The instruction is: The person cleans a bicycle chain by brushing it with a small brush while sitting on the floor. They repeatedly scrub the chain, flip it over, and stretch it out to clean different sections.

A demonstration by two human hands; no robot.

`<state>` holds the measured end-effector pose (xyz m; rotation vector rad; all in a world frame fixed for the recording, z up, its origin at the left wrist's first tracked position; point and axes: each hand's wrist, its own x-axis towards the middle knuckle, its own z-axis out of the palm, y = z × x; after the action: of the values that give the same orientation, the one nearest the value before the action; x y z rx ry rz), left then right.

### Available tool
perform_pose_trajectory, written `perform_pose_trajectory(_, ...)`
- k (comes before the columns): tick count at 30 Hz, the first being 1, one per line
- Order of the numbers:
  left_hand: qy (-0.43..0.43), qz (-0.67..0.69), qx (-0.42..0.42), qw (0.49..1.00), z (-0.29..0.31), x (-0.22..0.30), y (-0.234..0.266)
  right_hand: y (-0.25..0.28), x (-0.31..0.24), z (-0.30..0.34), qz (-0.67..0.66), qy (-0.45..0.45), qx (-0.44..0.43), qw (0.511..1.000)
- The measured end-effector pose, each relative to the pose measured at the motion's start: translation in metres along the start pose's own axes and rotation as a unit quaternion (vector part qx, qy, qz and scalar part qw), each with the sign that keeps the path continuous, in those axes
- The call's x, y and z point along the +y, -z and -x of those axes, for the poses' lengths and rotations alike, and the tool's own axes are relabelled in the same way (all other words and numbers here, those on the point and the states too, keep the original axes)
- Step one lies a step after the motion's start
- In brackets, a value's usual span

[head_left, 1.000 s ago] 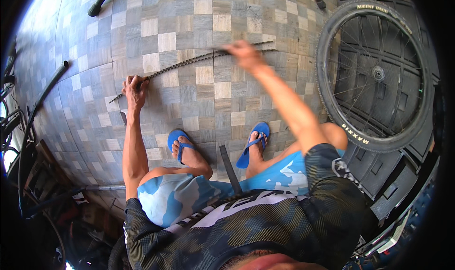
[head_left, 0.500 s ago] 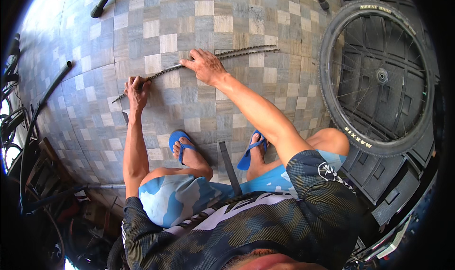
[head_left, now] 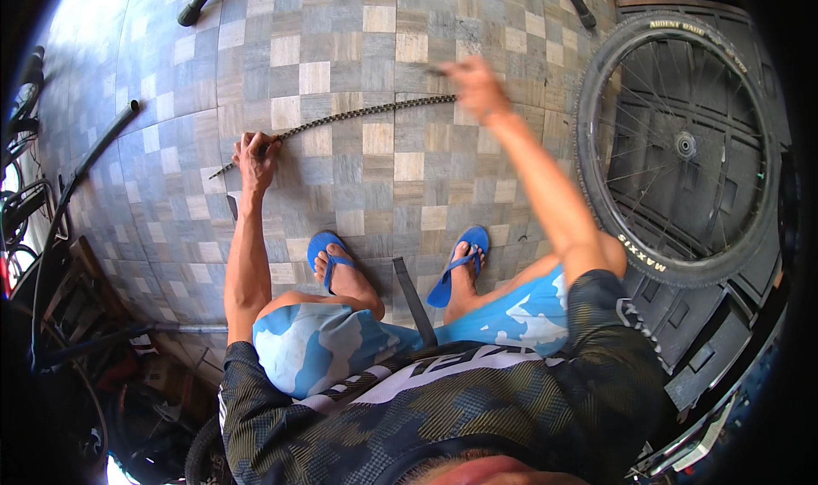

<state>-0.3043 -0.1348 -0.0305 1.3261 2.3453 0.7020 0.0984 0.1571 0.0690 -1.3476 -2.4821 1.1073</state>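
Observation:
A bicycle chain (head_left: 366, 110) runs over the tiled floor in a shallow curve, rising from left to right. My left hand (head_left: 256, 155) has its fingers closed around the chain near its left end, and a short tail sticks out beyond them. At the other end, my right hand (head_left: 479, 86) is smeared by motion, so its fingers cannot be read. The chain's visible line stops beside this hand. A small dark blur shows at the fingertips, too unclear to name.
A bicycle wheel (head_left: 682, 149) with a black tyre lies at the right on dark panels (head_left: 703, 323). Dark stand legs (head_left: 189, 12) reach in at the top, another tube (head_left: 102, 140) at the left. My feet in blue flip-flops (head_left: 463, 268) stand near the middle.
My right hand has swept right and away from me, from the chain's middle to its right end. Two strands showed at the right before; now one shows. My left hand stays on the chain.

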Motion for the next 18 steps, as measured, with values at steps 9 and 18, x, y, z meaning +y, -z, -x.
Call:
perform_pose_trajectory(9, 0.023, -0.006, -0.014, 1.0, 0.016, -0.011, 0.018, -0.038, -0.016, 0.024, -0.122, -0.226, -0.123, 0.959)
perform_pose_trajectory(18, 0.006, 0.0, -0.011, 1.0, 0.007, -0.002, 0.005, 0.032, 0.048, 0.024, 0.222, -0.049, 0.006, 0.974)
